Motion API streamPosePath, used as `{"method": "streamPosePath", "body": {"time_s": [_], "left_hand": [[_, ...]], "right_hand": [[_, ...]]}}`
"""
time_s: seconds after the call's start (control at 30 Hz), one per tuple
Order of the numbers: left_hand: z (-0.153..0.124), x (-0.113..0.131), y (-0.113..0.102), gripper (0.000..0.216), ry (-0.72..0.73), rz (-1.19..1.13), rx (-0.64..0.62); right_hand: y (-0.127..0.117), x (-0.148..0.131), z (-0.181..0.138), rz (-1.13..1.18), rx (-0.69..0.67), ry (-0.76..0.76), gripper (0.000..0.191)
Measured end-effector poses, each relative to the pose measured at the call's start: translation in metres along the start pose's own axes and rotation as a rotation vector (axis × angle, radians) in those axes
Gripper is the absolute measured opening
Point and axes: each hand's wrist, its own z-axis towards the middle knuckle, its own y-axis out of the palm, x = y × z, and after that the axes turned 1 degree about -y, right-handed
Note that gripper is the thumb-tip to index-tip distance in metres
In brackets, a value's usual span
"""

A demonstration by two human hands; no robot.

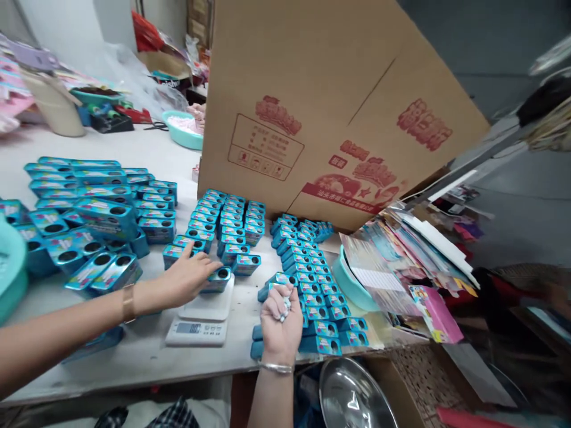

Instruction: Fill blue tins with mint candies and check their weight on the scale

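Observation:
My left hand (pixel 190 276) is held over a white digital scale (pixel 196 333), its fingers stretched out. A small blue box with a dark round hole in its top (pixel 219 279) stands on the scale's plate, right under my fingertips; whether they touch it I cannot tell. My right hand (pixel 282 321), palm up, has its fingers curled round several small pale candy-like pieces (pixel 284 306). Rows of the same blue boxes (pixel 312 288) stand just right of this hand. More box rows (pixel 234 223) are beyond the scale, and a stacked group (pixel 107 217) stands to the left.
A big cardboard carton (pixel 330 107) rises behind the boxes. Turquoise basins stand at the left edge (pixel 11 267), at the back with pale pieces (pixel 185 139), and at the right (pixel 352 285) beneath a stack of papers (pixel 401 249). Below the table edge sits a metal bowl (pixel 352 392).

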Motion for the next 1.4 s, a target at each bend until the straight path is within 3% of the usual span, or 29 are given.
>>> {"method": "streamPosePath", "body": {"time_s": [0.17, 0.27, 0.4, 0.53, 0.77, 1.03, 1.2, 1.3, 1.4], "left_hand": [[-0.032, -0.024, -0.032, 0.080, -0.064, -0.038, 0.185], [-0.059, -0.047, -0.052, 0.082, -0.198, -0.076, 0.306], [-0.086, -0.060, -0.052, 0.076, -0.289, -0.187, 0.327], [-0.094, -0.052, -0.043, 0.072, -0.348, -0.282, 0.354], [-0.077, -0.031, -0.027, 0.067, -0.294, -0.394, 0.308], [-0.035, -0.003, 0.010, 0.063, -0.171, -0.280, 0.253], [-0.014, 0.011, 0.028, 0.048, -0.216, -0.180, 0.195], [-0.012, 0.009, 0.036, 0.032, -0.236, -0.286, 0.193], [-0.010, 0.008, 0.030, 0.029, -0.228, -0.444, 0.222]], "right_hand": [[-0.001, 0.020, 0.010, -0.062, 0.029, 0.049, 0.011], [-0.004, 0.026, 0.019, -0.049, 0.097, 0.053, 0.013], [-0.008, 0.031, 0.035, -0.116, 0.172, 0.024, 0.017], [-0.010, 0.033, 0.052, -0.210, 0.182, -0.042, 0.015], [0.001, 0.046, 0.069, -0.279, 0.165, -0.057, 0.020], [0.016, 0.061, 0.079, -0.272, 0.183, -0.059, 0.023], [0.006, 0.055, 0.074, -0.237, 0.158, -0.044, 0.021], [-0.005, 0.053, 0.066, -0.228, 0.264, -0.063, 0.019], [-0.014, 0.054, 0.058, -0.180, 0.405, -0.067, 0.018]]}}
